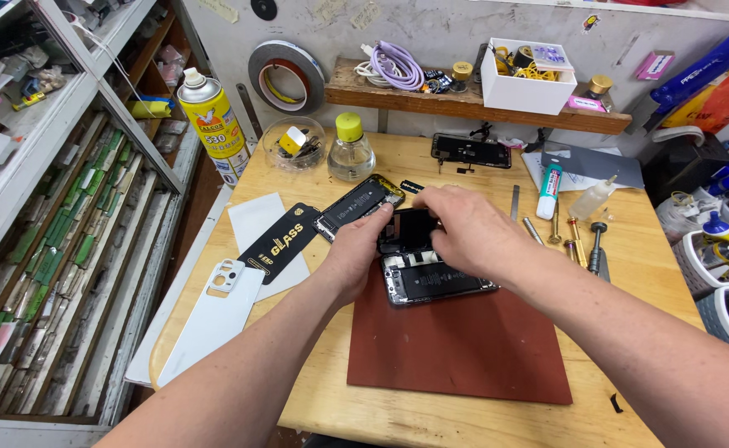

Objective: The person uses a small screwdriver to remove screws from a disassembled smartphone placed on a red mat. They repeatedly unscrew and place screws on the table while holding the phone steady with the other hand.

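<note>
An opened phone body (439, 280) with its battery showing lies on a red-brown work mat (464, 348). My left hand (356, 253) grips the phone's upper left edge. My right hand (472, 232) covers its top, fingers curled down on a black part (406, 232) there; what the fingertips pinch is hidden. A second opened phone frame (356, 203) lies just behind my left hand.
A black flat pack (280, 242), white sheet (256, 217) and white back cover (219, 319) lie left. Yellow spray can (213, 124), glass bowl (294, 143) and small bottle (351, 149) stand behind. Screwdrivers (584, 241), glue tube (549, 191), another phone frame (470, 151) sit right.
</note>
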